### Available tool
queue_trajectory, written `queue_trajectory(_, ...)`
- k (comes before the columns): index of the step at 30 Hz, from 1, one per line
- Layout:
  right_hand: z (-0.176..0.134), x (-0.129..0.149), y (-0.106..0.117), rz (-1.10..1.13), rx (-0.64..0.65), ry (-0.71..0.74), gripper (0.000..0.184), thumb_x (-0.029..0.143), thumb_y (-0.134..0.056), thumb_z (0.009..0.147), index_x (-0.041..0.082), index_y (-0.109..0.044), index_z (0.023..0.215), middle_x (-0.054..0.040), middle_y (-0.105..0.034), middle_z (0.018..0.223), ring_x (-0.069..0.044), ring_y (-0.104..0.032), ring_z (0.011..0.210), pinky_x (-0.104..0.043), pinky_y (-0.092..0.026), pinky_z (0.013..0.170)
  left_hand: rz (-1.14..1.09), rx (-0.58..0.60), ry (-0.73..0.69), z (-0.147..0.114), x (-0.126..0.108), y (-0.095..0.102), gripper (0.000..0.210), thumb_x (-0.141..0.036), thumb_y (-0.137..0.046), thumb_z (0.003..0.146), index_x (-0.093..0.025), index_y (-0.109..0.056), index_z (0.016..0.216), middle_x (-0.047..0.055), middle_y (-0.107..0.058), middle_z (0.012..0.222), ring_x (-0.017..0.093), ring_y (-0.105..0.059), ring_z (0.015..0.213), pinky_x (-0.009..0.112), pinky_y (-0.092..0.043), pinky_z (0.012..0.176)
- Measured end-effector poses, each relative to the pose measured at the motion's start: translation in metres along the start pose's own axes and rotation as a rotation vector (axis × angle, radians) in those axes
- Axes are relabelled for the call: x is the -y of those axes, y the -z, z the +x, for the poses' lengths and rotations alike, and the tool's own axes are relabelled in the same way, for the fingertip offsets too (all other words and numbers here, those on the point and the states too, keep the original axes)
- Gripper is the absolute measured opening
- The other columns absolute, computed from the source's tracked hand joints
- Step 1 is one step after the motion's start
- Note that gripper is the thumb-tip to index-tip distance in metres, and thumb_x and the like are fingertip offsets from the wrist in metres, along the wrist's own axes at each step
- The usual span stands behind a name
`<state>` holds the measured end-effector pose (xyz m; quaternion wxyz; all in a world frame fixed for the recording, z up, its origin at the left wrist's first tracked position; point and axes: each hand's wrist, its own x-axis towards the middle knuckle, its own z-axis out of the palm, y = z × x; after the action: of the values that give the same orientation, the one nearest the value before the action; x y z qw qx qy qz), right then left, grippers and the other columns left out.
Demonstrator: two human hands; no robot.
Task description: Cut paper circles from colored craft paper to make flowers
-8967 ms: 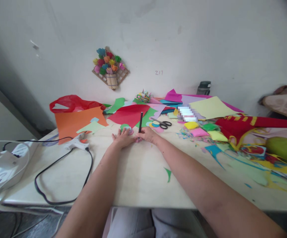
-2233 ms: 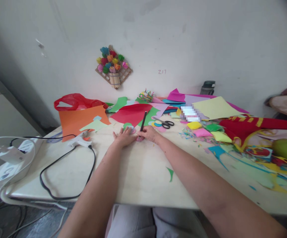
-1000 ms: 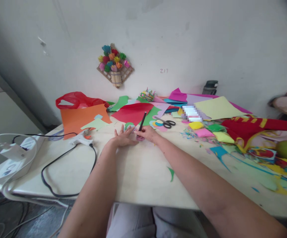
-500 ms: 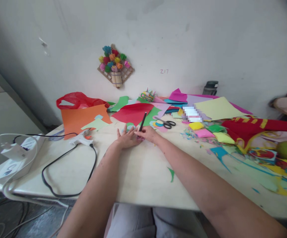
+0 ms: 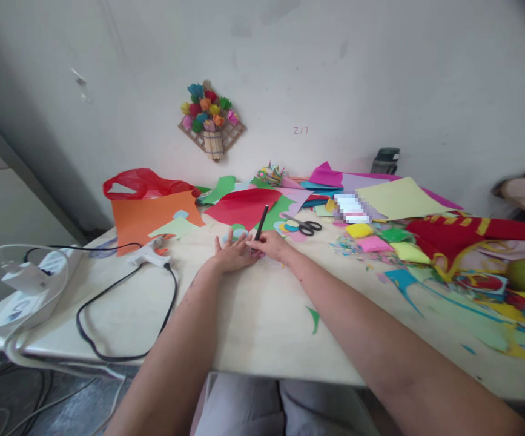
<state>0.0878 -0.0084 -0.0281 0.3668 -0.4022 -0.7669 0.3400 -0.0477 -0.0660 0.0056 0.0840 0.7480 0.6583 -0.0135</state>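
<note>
My left hand (image 5: 236, 252) lies flat on the table with its fingers spread, over a small pinkish piece mostly hidden beneath it. Close against it, my right hand (image 5: 269, 245) is closed around a black pen (image 5: 262, 223), which stands nearly upright with its tip out of sight behind the fingers. Just beyond the hands are small round paper pieces (image 5: 240, 233) in pale colours. A red paper sheet (image 5: 244, 208) rests farther back. Black-handled scissors (image 5: 308, 227) lie to the right of my right hand.
At left are a white glue gun (image 5: 149, 257), its black cable (image 5: 80, 324) and a power strip (image 5: 39, 297). Orange paper (image 5: 128, 218) and a red plastic bag (image 5: 139, 181) lie behind. Coloured packets (image 5: 375, 243), paper scraps (image 5: 466, 309) and red felt-like material (image 5: 439, 236) cover the right side.
</note>
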Motion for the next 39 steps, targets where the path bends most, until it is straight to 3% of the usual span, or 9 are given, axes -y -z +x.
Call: queue_trajectory(39,-0.0009,0.0013,-0.0018,0.029,-0.022,-0.041,0.028,0.042,-0.060,0.072,0.016,-0.068,0.078,-0.0010,-0.065,0.061,-0.012,-0.061,0.057,-0.022,-0.048,0.056,-0.010,0.032,-0.025,0.0069,0.0083,-0.0027,0.080,-0.068,-0.027,0.072,-0.033,-0.002,0.140,-0.006,-0.006,0.147,0.028,0.014,0.132,0.062,0.010,0.098)
